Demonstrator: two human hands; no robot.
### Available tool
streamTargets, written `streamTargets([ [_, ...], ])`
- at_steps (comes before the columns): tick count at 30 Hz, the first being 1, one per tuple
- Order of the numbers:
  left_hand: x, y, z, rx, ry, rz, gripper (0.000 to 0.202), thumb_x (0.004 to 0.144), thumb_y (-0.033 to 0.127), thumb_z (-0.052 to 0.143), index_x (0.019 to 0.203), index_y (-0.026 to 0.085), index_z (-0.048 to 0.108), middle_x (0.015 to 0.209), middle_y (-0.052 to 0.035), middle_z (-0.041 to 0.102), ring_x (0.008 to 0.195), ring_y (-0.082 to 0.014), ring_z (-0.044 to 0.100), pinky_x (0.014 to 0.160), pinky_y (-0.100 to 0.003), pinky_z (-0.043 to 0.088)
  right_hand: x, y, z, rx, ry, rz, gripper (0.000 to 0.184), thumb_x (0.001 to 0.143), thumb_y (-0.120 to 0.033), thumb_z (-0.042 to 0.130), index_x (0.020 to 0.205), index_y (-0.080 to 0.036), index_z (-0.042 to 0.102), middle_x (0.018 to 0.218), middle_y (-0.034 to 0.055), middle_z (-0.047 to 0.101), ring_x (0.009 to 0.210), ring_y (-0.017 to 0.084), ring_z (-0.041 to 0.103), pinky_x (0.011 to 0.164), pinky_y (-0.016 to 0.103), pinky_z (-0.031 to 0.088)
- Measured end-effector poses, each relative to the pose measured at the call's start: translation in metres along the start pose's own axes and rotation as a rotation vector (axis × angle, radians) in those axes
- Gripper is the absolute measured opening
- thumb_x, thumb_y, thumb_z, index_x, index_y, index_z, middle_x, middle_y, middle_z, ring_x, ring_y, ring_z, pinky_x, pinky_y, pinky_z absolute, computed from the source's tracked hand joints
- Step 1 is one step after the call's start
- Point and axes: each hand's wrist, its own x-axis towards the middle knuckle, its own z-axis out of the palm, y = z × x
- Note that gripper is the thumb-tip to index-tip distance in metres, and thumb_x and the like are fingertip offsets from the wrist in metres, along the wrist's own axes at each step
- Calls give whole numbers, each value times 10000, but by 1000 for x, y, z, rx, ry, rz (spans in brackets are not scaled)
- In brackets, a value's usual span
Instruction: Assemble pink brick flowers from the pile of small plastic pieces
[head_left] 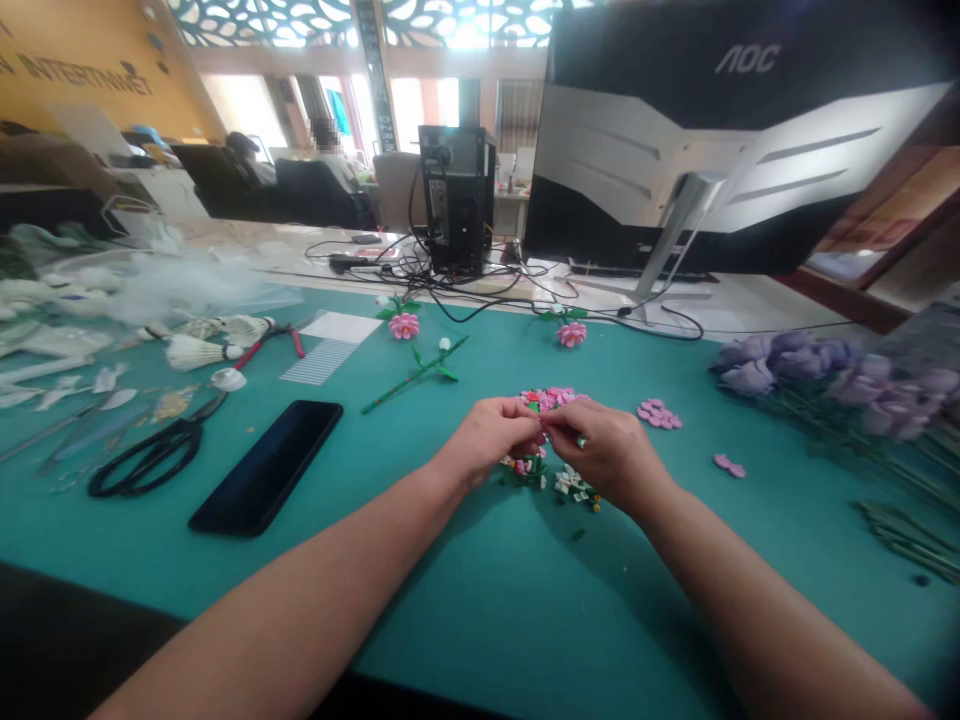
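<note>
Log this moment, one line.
left hand, right hand: fingertips close together | grip: unclear | near: pink pieces, white flowers | left: phone, scissors

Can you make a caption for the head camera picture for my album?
Left hand and right hand, held close together among small pink pieces on a green surface.

Daylight is admitted by the windows [405,105] at the back, whose panes are washed out to white. The black parts of the backlit monitor [637,125] are left dim. Soft shadows are cast on the green mat [487,620] below the left hand [489,437] and right hand [606,452]. The plastic bag [206,285] and purple flowers [750,372] are blurred; the monitor is stretched toward the darkened upper right corner. A distant head [324,135] is pixelated.
</note>
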Motion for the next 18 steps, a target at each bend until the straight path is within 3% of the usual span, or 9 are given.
streamTargets([
  [18, 6, -8, -3, 60, 6, 47, 30, 663, 136, 615, 688, 125, 604, 553, 2, 569, 504, -73, 522, 530, -200, 437, -2, -1, 8, -79, -46, 14, 171, 800, -135, 529, 797, -183, 693, 725, 32, 670, 677, 140, 613, 609, 228, 418],
])
